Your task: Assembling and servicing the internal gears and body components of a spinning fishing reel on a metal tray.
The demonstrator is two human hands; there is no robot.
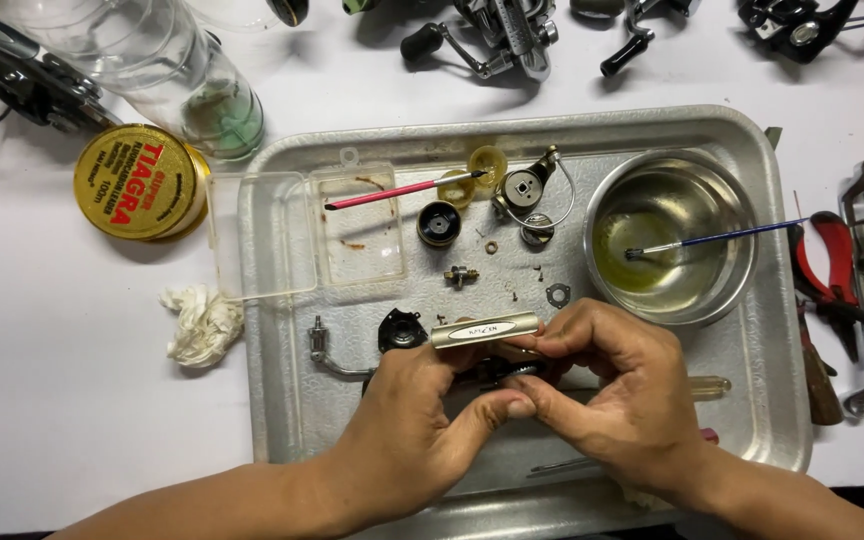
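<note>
The reel part (482, 330), a small silver-grey piece with a pale oval label on its side, sits between both my hands just above the near half of the metal tray (282, 300). My left hand (407, 420) has its grip closed around the dark body underneath, thumb pressed up against my right thumb. My right hand (622, 390) is pinched together on the end of the silver piece. What's between my palms is mostly hidden, so I can't tell how the bits join.

Things I reckon could bite me here: the tray is littered with tiny loose bits, like the little washer (558, 295) and the brass screw piece (461, 275), and one bump of my wrist could send them skating off. The steel bowl (672, 235) has yellowish oil in it and a blue brush (717, 240) leaning out over the rim; knock that handle and the oil goes everywhere. Oily fingers could also let the part slip.

Packages: a round yellow tin (137, 182) with red lettering sits on the tabletop left of the tray, near a clear plastic jar (167, 70). A clear lidded box (307, 235) lies open across the tray's left edge, with a red brush (402, 190) resting on it. A crumpled tissue (202, 325) lies just beside the tray.
</note>
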